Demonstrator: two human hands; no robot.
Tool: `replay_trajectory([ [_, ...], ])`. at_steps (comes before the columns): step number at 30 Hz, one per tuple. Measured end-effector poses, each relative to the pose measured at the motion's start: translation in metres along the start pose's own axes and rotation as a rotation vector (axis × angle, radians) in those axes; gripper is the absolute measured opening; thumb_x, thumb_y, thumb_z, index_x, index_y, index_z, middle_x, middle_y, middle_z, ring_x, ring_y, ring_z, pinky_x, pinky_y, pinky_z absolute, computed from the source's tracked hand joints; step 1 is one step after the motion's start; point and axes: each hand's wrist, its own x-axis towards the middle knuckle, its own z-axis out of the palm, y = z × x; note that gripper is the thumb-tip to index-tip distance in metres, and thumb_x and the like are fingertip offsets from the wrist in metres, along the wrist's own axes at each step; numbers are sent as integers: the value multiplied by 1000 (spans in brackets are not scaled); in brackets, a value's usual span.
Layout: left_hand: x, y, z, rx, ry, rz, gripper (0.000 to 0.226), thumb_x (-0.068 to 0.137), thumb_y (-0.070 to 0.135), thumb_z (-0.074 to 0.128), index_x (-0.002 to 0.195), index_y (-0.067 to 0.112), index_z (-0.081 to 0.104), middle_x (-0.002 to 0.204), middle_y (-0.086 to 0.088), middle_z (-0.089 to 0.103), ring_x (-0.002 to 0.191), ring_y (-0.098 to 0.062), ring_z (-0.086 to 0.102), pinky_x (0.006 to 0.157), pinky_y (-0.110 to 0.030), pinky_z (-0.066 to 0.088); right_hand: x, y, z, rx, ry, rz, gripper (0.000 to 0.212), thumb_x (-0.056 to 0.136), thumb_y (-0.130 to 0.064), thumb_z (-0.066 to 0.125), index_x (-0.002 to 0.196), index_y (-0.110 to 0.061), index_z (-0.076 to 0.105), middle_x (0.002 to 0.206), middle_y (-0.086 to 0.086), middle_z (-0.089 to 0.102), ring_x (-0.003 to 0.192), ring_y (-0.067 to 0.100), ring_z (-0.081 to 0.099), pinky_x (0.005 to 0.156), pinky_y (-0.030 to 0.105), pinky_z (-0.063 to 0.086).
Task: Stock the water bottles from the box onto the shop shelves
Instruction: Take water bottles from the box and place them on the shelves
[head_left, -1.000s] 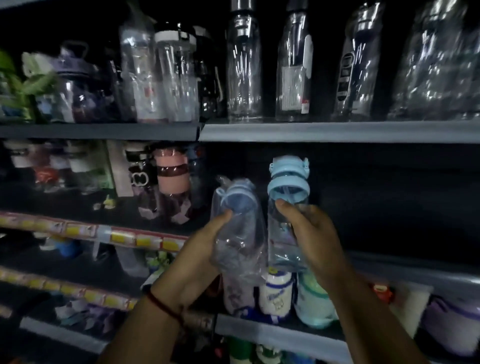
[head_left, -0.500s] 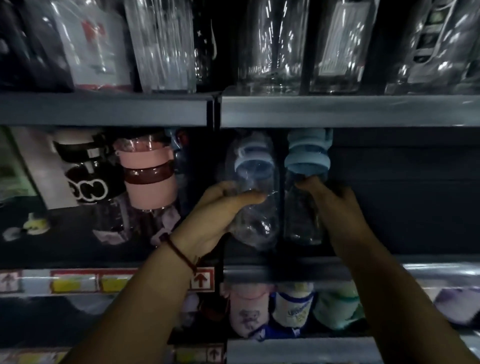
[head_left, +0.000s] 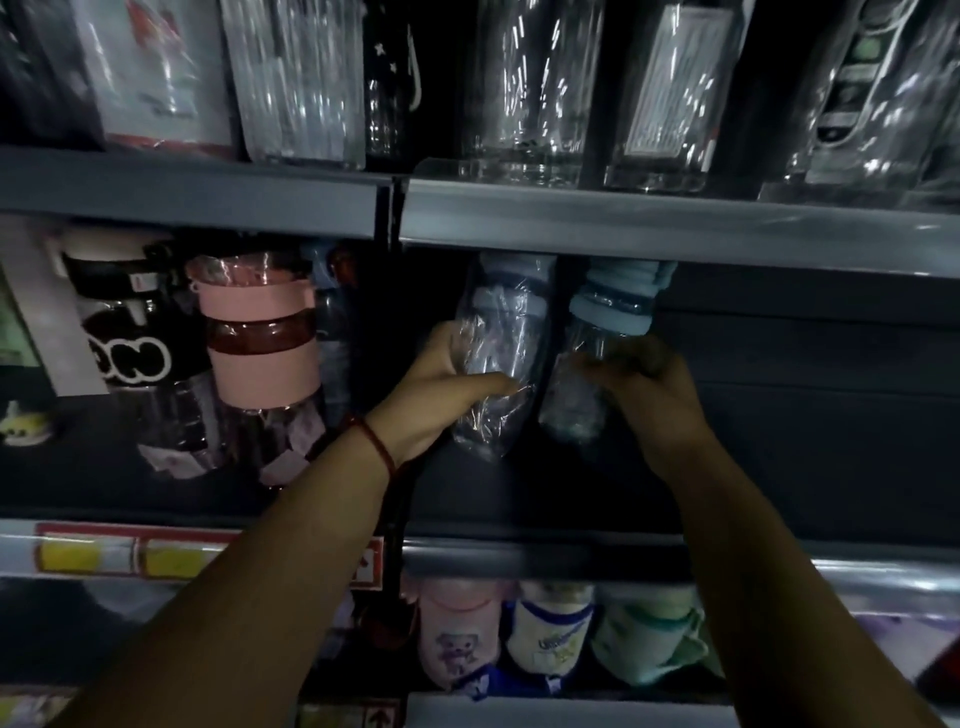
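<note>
Two clear water bottles with light blue lids stand side by side deep on the dark middle shelf (head_left: 779, 467). The left bottle (head_left: 501, 332) is wrapped in clear plastic, and my left hand (head_left: 441, 387) grips its body from the left. My right hand (head_left: 647, 395) is closed around the right bottle (head_left: 597, 338) just below its blue lid. Both lids reach up behind the edge of the shelf above. The box is out of view.
A pink-banded bottle (head_left: 260, 338) and a black-and-white one (head_left: 130, 343) stand to the left on the same shelf. Clear bottles (head_left: 524, 93) fill the top shelf. Small pink, white and green bottles (head_left: 550, 634) sit on the shelf below. The shelf to the right is dark.
Both hands have pushed the two bottles from in front of the shelf edge back into the middle shelf, and the view has moved closer and higher.
</note>
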Motion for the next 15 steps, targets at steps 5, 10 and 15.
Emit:
replay_trajectory([
  [5, 7, -10, -8, -5, -84, 38, 89, 66, 2, 85, 141, 16, 39, 144, -14, 52, 132, -26, 57, 106, -44, 51, 4, 2, 3, -98, -52, -67, 28, 84, 2, 82, 108, -10, 73, 102, 9, 80, 96, 19, 77, 85, 36, 64],
  [10, 7, -20, -10, 81, -74, 115, 85, 74, -10, 79, 141, 9, 31, 135, -6, 53, 129, -20, 56, 106, -38, 51, 5, 6, 6, -150, -25, -39, 44, 84, -10, 86, 123, -11, 66, 108, 3, 78, 98, 13, 76, 86, 35, 64],
  [15, 8, -19, -16, 169, -119, 138, 78, 87, -10, 71, 147, 14, 29, 135, -3, 59, 124, -11, 61, 102, -28, 52, 2, 11, 5, -194, -41, -85, 39, 86, -13, 84, 120, -16, 66, 97, -10, 77, 87, -3, 73, 70, 14, 56],
])
